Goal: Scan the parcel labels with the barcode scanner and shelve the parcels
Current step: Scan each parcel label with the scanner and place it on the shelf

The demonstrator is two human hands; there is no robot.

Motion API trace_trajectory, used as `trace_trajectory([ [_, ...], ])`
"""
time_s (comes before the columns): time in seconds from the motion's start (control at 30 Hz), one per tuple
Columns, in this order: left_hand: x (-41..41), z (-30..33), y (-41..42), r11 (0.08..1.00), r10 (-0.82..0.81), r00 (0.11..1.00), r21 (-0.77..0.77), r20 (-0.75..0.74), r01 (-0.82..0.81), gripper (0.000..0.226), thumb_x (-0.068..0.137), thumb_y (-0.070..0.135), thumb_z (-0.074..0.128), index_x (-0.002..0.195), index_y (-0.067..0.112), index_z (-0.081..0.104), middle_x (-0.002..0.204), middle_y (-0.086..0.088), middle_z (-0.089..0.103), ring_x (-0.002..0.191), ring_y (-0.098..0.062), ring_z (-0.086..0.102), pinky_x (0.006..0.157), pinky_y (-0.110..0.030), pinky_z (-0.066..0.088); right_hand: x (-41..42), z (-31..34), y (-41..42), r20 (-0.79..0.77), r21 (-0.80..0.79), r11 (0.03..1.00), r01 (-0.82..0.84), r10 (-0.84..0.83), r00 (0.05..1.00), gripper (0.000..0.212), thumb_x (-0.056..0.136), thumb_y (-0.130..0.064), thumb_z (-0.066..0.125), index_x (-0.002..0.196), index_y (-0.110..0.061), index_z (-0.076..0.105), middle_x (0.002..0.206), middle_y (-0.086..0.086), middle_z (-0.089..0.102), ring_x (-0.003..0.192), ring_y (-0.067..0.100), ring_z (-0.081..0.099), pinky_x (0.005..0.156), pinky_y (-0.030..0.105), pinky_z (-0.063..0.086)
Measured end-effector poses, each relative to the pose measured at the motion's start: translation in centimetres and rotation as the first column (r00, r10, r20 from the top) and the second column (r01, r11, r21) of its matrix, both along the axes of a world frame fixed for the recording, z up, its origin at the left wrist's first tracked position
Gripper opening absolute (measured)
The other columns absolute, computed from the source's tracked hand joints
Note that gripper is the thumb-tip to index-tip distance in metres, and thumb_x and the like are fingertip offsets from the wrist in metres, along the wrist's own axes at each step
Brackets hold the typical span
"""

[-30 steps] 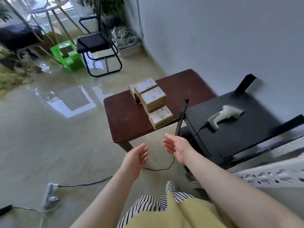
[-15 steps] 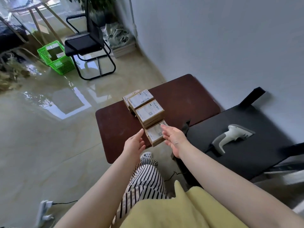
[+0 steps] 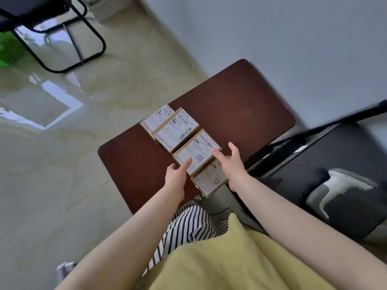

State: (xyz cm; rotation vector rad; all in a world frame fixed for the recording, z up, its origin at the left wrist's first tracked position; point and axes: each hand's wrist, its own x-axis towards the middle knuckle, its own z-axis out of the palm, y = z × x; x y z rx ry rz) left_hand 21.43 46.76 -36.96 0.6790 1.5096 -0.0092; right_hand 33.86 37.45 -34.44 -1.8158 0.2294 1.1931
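Several small cardboard parcels with white labels lie in a row on the dark brown table (image 3: 240, 105). My left hand (image 3: 178, 174) and my right hand (image 3: 232, 164) reach with straight fingers to either side of the second-nearest parcel (image 3: 194, 152), fingertips at its edges. The nearest parcel (image 3: 211, 181) lies just below, partly hidden by my right hand. Two more parcels (image 3: 176, 130) sit farther along the row. A white and grey barcode scanner (image 3: 337, 189) lies on the black shelf top (image 3: 314, 164) at my right.
A black folding chair (image 3: 62, 28) stands on the glossy floor at the upper left, beside a green basket (image 3: 8, 49). A grey wall runs behind the table. A white power strip (image 3: 65, 267) lies on the floor near my left arm.
I have stepped closer to the table. Both hands moved forward past the nearest parcel and now flank the second-nearest one.
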Motion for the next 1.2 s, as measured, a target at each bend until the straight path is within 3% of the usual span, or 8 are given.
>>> trace_trajectory([
  [0.4,2.1,-1.9,0.5,0.995,-0.093,0.993,-0.050,-0.078,0.089,0.053,0.094,0.041,0.066,0.140,0.023,0.045,0.129,0.000,0.064,0.117,-0.023,0.062,0.105,-0.047,0.050,-1.2,-3.2,2.0,0.105,-0.095,0.995,-0.024,0.034,0.994,0.066,0.088,-0.032,0.074,0.143,-0.027,0.039,0.132,-0.007,0.058,0.114,0.007,0.048,0.109,0.038,0.041],
  [0.53,2.7,-0.6,-0.1,0.991,-0.113,0.993,-0.072,-0.040,0.110,0.060,0.091,0.048,0.066,0.141,0.023,0.046,0.127,0.000,0.065,0.115,-0.023,0.064,0.102,-0.048,0.052,-0.8,-2.2,1.8,0.134,-0.006,1.000,0.024,-0.023,0.991,0.071,0.084,-0.019,0.079,0.137,-0.027,0.033,0.124,-0.007,0.060,0.110,0.004,0.059,0.098,0.035,0.052],
  [0.67,3.9,1.8,-1.0,0.990,-0.122,0.992,-0.074,-0.018,0.120,0.076,0.084,0.055,0.070,0.144,0.018,0.040,0.122,-0.001,0.065,0.111,-0.024,0.065,0.098,-0.047,0.054,-0.2,-0.9,1.2,0.199,0.119,0.991,0.057,-0.080,0.977,0.075,0.081,-0.004,0.079,0.132,-0.023,0.027,0.120,-0.006,0.059,0.100,-0.009,0.062,0.078,0.014,0.053],
  [0.77,4.8,4.0,-1.1,0.990,-0.131,0.989,-0.038,0.064,0.134,0.067,0.092,0.048,0.068,0.147,0.024,0.039,0.126,0.003,0.065,0.111,-0.019,0.065,0.093,-0.042,0.056,1.0,1.1,0.7,0.210,0.195,0.978,0.076,-0.117,0.971,0.085,0.080,-0.008,0.081,0.142,-0.023,0.025,0.121,-0.010,0.058,0.102,-0.010,0.060,0.076,0.009,0.051],
  [0.9,6.1,7.3,-0.6,0.982,-0.187,0.971,0.039,0.147,0.183,0.063,0.091,0.042,0.072,0.142,0.021,0.040,0.131,-0.001,0.062,0.117,-0.019,0.061,0.105,-0.046,0.050,3.7,4.5,-1.3,0.188,0.288,0.946,0.150,-0.209,0.960,0.092,0.080,-0.012,0.081,0.150,-0.030,0.024,0.125,-0.011,0.059,0.093,-0.017,0.061,0.068,0.006,0.050],
  [1.0,7.2,9.6,0.4,0.933,-0.361,0.899,0.081,0.249,0.352,0.070,0.088,0.037,0.077,0.145,0.017,0.042,0.127,-0.007,0.067,0.116,-0.020,0.065,0.102,-0.041,0.053,5.7,7.0,-3.7,0.214,0.327,0.929,0.173,-0.252,0.944,0.096,0.079,-0.012,0.082,0.153,-0.031,0.024,0.120,-0.016,0.061,0.093,-0.020,0.059,0.071,0.004,0.048],
  [1.07,7.8,10.8,0.8,0.858,-0.502,0.804,0.066,0.319,0.509,0.074,0.082,0.038,0.081,0.143,0.011,0.049,0.121,-0.009,0.072,0.112,-0.021,0.069,0.099,-0.037,0.055,6.6,8.2,-5.1,0.224,0.334,0.924,0.186,-0.269,0.937,0.097,0.076,-0.018,0.084,0.153,-0.031,0.026,0.120,-0.014,0.065,0.105,-0.009,0.060,0.088,0.015,0.050],
  [1.2,10.1,13.4,-1.3,0.704,-0.683,0.612,0.134,0.398,0.698,0.038,0.089,0.033,0.069,0.117,0.007,0.068,0.111,-0.007,0.077,0.110,-0.017,0.071,0.105,-0.033,0.050,7.1,10.7,-8.7,0.210,0.355,0.896,0.267,-0.355,0.911,0.105,0.061,-0.044,0.084,0.151,-0.030,0.032,0.124,-0.003,0.068,0.116,0.013,0.064,0.103,0.041,0.050],
])
